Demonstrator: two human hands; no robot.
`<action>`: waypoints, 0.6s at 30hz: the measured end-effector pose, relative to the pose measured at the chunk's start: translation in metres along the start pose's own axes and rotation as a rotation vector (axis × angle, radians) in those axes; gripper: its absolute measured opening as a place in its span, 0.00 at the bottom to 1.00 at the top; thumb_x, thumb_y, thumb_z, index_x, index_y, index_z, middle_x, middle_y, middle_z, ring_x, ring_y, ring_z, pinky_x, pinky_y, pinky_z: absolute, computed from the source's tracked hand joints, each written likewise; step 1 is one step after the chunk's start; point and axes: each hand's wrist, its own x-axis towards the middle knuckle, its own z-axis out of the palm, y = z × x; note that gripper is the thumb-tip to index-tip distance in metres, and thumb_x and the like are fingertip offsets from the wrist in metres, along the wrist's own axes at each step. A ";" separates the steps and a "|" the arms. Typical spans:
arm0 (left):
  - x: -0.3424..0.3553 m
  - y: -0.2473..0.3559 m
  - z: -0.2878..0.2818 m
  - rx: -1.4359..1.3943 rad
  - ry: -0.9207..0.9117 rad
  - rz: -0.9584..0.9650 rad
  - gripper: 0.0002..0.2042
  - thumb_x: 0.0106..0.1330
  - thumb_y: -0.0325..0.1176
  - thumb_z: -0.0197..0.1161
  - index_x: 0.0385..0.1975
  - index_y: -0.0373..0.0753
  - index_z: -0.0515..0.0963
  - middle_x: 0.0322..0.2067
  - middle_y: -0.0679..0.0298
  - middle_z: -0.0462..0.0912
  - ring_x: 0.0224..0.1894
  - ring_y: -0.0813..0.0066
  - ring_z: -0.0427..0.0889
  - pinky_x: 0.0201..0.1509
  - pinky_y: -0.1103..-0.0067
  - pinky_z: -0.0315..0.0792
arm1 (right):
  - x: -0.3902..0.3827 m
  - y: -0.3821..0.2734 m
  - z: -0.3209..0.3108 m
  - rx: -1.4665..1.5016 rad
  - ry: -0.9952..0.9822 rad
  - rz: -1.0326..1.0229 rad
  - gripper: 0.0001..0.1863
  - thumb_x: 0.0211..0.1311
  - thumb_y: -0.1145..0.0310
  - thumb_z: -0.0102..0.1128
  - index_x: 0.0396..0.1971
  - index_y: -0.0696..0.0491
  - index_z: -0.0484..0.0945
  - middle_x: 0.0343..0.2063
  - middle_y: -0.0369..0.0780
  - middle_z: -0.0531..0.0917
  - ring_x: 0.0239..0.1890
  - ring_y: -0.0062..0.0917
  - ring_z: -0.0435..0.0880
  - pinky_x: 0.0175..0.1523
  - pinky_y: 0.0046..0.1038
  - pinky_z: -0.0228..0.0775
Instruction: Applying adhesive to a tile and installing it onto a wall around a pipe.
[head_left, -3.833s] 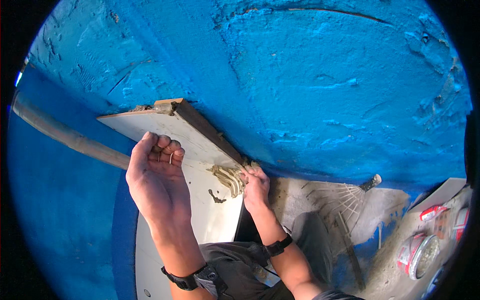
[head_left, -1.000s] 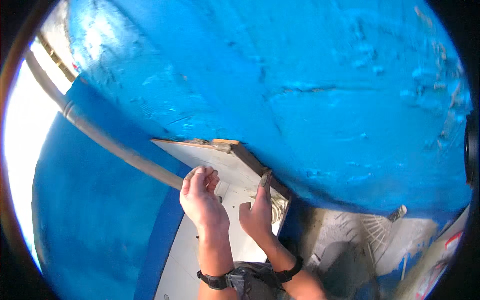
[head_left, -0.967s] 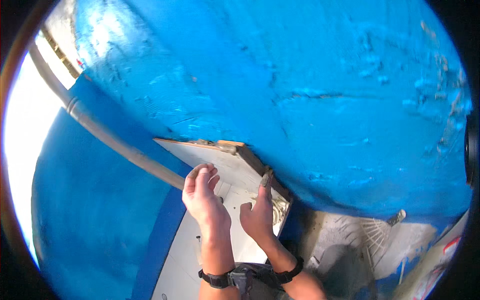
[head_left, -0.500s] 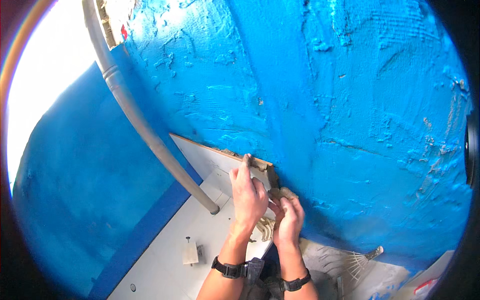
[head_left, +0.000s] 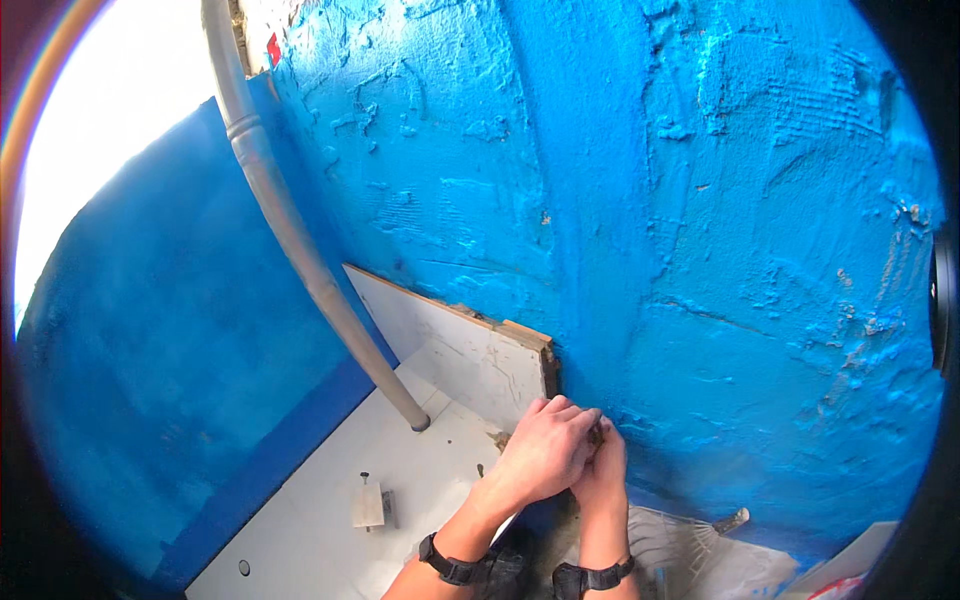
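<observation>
My left hand (head_left: 546, 452) and my right hand (head_left: 606, 475) are pressed together just below the right end of a white tile (head_left: 455, 352) set upright against the blue wall. Between them shows a bit of a grey-brown lump of mortar (head_left: 597, 436), held in my right hand. The left fingers curl over it, their tips hidden. Along the tile's top edge and its right end (head_left: 550, 372), rough mortar fills the gap behind it.
A grey pipe (head_left: 300, 255) slants down to the white tiled surface (head_left: 310, 530). On that surface stands a small pale block with a black knob (head_left: 368, 505). At lower right lie a rake-like fan of thin tines (head_left: 715, 530) and pale sheeting. The blue wall (head_left: 740, 300) is rough.
My left hand has come down from the tile's top edge to meet my right hand. Both hands now sit slightly lower and close together. The view has shifted a little.
</observation>
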 end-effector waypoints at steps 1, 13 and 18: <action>0.000 -0.001 -0.002 -0.014 0.040 -0.006 0.17 0.58 0.24 0.59 0.49 0.32 0.79 0.36 0.54 0.82 0.43 0.54 0.78 0.48 0.63 0.72 | -0.005 0.006 0.004 -0.030 0.214 -0.067 0.12 0.75 0.59 0.45 0.37 0.49 0.76 0.33 0.36 0.82 0.37 0.26 0.82 0.40 0.31 0.75; 0.004 -0.035 0.000 0.068 0.699 -0.416 0.08 0.61 0.31 0.65 0.35 0.34 0.83 0.29 0.54 0.81 0.32 0.55 0.83 0.38 0.65 0.76 | -0.077 0.007 -0.153 -0.532 0.625 0.136 0.03 0.67 0.70 0.54 0.35 0.53 0.74 0.23 0.39 0.78 0.18 0.26 0.74 0.19 0.27 0.63; 0.003 -0.046 -0.005 -0.071 0.761 -0.532 0.09 0.62 0.33 0.65 0.30 0.33 0.83 0.28 0.53 0.83 0.30 0.55 0.84 0.37 0.67 0.77 | -0.080 -0.015 -0.090 -0.721 0.517 0.065 0.04 0.66 0.74 0.56 0.37 0.56 0.76 0.23 0.39 0.80 0.18 0.22 0.75 0.22 0.25 0.66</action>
